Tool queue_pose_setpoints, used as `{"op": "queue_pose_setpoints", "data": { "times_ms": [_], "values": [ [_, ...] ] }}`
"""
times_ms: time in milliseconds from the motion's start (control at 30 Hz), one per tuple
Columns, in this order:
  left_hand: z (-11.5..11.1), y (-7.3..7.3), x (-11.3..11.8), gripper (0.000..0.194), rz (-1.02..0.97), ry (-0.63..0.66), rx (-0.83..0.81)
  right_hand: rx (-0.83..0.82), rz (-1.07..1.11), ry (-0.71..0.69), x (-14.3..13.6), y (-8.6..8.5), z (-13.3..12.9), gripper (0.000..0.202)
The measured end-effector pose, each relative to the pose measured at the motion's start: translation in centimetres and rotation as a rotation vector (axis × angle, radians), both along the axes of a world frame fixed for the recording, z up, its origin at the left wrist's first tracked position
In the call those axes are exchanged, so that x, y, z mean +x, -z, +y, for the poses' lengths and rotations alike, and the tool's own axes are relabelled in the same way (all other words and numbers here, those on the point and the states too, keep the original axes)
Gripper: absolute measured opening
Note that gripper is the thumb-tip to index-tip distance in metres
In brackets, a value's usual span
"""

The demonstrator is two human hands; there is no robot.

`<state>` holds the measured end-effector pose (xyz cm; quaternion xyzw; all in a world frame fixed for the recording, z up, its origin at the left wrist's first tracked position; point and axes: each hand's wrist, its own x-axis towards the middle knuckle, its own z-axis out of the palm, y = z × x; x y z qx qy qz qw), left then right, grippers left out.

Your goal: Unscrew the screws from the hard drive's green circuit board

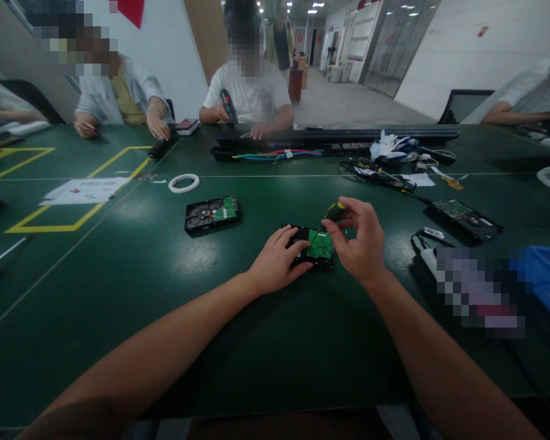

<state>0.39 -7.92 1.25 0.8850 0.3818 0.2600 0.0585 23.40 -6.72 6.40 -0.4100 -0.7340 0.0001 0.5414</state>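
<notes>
Black hard drive (pixel 315 250), green circuit board (pixel 321 243) facing up.

Hard drive (pixel 321 244) front and centre on the table (pixel 165 342), left hand (pixel 277 260) over its left part, screwdriver (pixel 335 211) in right hand (pixel 361 241) at its right, second drive (pixel 211 214) off left, ring (pixel 183 190) behind that.

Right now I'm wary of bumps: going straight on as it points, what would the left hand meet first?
Likely the screwdriver in the right hand, ahead across the drive the left hand touches, though depth is unclear.
</notes>
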Motion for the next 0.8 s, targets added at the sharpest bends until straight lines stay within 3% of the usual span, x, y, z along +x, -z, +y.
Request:
{"op": "queue_pose_setpoints", "data": {
  "times_ms": [367, 533, 800],
  "values": [
    [-0.2, -0.2, 0.2, 0.046, -0.007, -0.015, 0.0, -0.022, 0.013, 0.008, 0.1, 0.2, -0.1, 0.051],
    [-0.2, -0.4, 0.2, 0.047, 0.004, -0.005, -0.002, 0.054, 0.019, 0.072, 0.1, 0.4, 0.2, 0.051],
    [-0.1, -0.3, 0.0, 0.047, -0.006, -0.001, -0.008, 0.087, -0.009, 0.065, 0.1, -0.7, -0.2, 0.039]
  ]
}}
